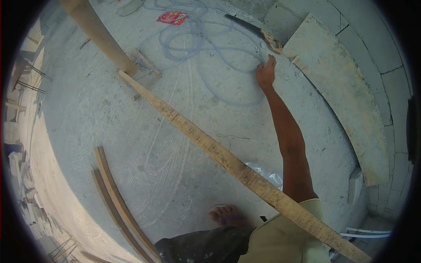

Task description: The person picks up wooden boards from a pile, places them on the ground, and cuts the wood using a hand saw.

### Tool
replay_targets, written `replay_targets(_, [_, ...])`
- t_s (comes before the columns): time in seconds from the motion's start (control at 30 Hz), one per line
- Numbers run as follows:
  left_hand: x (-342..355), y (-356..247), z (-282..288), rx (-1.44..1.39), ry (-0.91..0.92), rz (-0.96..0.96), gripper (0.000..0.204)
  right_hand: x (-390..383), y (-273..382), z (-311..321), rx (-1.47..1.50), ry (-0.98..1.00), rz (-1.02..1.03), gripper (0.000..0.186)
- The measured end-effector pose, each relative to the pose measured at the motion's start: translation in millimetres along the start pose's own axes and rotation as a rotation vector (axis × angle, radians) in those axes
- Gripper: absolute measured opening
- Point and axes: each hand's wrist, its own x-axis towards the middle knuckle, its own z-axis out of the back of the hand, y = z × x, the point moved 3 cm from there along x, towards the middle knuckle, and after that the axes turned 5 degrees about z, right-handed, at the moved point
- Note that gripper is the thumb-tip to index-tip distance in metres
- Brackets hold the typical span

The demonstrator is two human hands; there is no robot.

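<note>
My right hand [266, 73] reaches far out over the floor with its fingers stretched out, apart from the handsaw [258, 33] lying just beyond. The saw has a dark blade and a wooden handle. Beside the hand, loops of clear plastic hose [201, 44] are spread on the concrete; I cannot tell whether the hand touches them. A long rough wooden plank [210, 147] slants across the view, from beside a round post at the upper left to the lower right, in front of my body. My left hand is out of the picture.
The round post [103, 37] stands at the upper left. Two narrow wood strips [112, 193] lie lower left. A red packet [172, 18] sits by the hose. A broad stained board [337, 83] rests along the right block wall [381, 48]. Rubble [30, 193] lies far left.
</note>
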Motion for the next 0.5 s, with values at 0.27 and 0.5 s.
replay_targets(0.27, [22, -48, 23, 0.026, 0.032, 0.023, 0.053, 39, -15, -7, -0.142, 0.062, -0.15, 0.064])
replay_targets(0.5, [39, -83, 27, 0.037, 0.053, 0.038, 0.049, 76, -48, -14, -0.151, 0.195, -0.299, 0.071])
